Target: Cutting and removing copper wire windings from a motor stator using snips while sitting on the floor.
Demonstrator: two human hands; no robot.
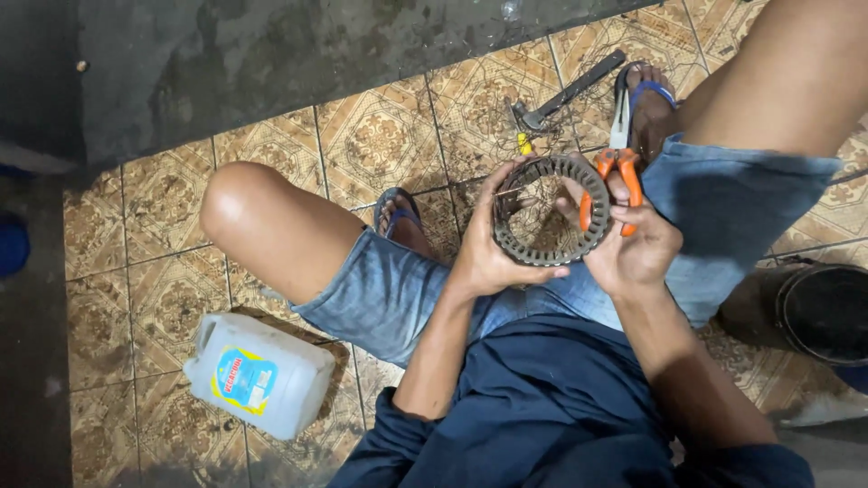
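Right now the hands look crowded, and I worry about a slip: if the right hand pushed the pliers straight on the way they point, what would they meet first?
Probably the foot in the blue sandal; the pliers in the right hand point up-frame at it. Depth is unclear.
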